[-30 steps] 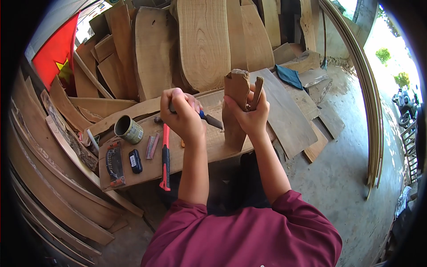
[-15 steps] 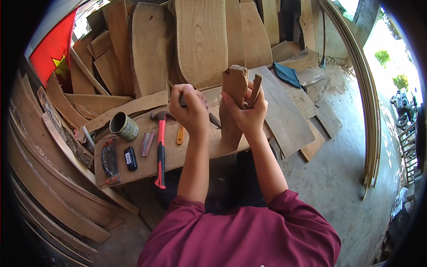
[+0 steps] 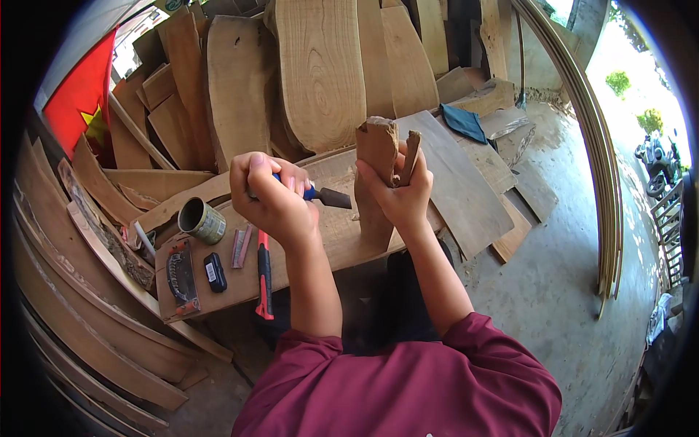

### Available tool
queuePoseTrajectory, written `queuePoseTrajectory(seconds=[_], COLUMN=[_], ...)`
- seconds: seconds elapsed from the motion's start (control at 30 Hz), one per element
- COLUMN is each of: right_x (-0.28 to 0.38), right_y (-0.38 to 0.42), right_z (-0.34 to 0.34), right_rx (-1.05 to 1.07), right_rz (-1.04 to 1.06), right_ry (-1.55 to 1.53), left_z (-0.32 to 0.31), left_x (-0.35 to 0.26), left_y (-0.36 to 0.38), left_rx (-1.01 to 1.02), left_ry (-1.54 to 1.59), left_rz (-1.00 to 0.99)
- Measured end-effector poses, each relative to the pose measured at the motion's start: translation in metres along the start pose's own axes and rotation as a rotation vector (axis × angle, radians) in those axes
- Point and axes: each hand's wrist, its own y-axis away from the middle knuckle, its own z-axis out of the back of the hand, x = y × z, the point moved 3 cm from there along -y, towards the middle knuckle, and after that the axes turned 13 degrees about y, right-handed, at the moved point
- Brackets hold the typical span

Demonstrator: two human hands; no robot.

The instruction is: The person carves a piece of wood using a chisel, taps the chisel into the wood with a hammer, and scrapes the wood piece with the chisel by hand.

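Observation:
My left hand is closed round the blue handle of a chisel-like tool, whose dark flat blade points right towards the wood. My right hand grips an upright wooden board with a rough, broken upper edge; a narrow split strip stands beside it, under the same fingers. The board's lower end meets the workbench plank. Left of my left forearm lies a red and black hammer, its head hidden behind my left hand.
On the plank's left part are a tin can, a black case, a pink-edged strip and a wire-handled tool. Wooden slabs lean behind. A grey sheet and a teal cloth lie right.
My left hand has moved left, away from the board, and the tool's blue handle and blade now show. My right hand still holds the wood. The view has shifted slightly.

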Motion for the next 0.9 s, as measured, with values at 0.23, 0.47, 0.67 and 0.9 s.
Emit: queuePoseTrajectory(seconds=[0.23,0.47,0.67,0.9], right_x=[-0.002,-0.004,0.002,-0.008], right_y=[0.000,0.000,-0.003,-0.001], right_z=[0.000,-0.002,0.001,-0.003], right_rx=[0.006,-0.012,-0.005,0.000], right_rz=[-0.033,-0.037,-0.038,-0.092], right_ry=[-0.012,-0.048,-0.003,-0.053], left_z=[0.019,0.020,0.006,0.029], left_x=[0.047,0.057,0.017,0.060], left_y=[0.013,0.025,0.009,0.012], left_rx=[-0.007,0.021,0.032,0.012], left_ry=[-0.150,-0.165,-0.059,-0.168], left_rz=[0.102,0.112,0.013,0.125])
